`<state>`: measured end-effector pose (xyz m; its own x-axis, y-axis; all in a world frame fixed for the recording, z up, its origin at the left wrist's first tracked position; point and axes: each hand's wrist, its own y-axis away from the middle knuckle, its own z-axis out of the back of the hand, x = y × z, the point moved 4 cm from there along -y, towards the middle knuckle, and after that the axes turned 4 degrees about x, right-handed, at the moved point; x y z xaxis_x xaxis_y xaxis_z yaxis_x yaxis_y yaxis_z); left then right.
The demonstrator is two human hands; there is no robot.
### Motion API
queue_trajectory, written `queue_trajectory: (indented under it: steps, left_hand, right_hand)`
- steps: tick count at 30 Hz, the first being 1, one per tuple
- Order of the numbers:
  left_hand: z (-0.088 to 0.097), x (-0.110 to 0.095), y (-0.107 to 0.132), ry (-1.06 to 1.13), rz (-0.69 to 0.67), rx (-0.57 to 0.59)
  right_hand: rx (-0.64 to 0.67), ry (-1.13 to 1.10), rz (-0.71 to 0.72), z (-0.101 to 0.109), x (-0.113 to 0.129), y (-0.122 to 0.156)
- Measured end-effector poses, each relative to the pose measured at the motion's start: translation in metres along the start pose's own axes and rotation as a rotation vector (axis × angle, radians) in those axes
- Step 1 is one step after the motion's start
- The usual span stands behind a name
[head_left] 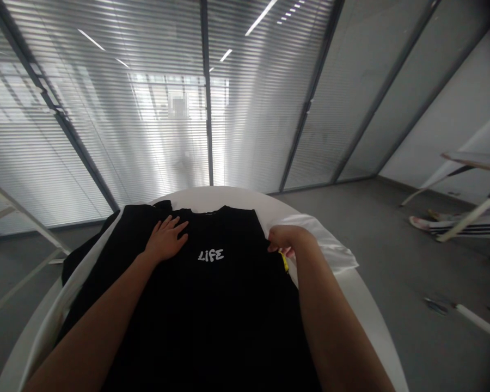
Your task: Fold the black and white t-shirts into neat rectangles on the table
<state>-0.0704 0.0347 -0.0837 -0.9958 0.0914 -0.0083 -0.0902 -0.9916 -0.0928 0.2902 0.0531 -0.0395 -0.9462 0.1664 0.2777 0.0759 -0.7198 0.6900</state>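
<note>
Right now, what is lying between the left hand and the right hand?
In the head view, the chest of the black shirt lies between the left hand and the right hand, with white lettering on it.

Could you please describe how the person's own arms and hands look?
Both the left hand and the right hand are bare, without gloves. No sleeve, watch or bracelet shows on the forearms; no ring can be made out.

– Where is it brightest?
– At the blinds (pixel 163 141), past the table's (pixel 228 197) far edge, glaring white.
– Elsewhere?
– Dim; the black shirt (pixel 212 316) swallows detail, and floor (pixel 392 256) beyond the right edge looks soft.
</note>
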Motion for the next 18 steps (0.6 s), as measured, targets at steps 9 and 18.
queue_trajectory:
  steps: [9, 18]
  left_hand:
    - [0.000, 0.000, 0.000, -0.001, -0.007, -0.006]
    - [-0.001, 0.001, 0.000, 0.003, -0.009, -0.014]
  right_hand:
    - [0.082, -0.087, 0.044, 0.002, -0.019, -0.015]
    - [0.061, -0.113, 0.068, 0.004, -0.019, -0.010]
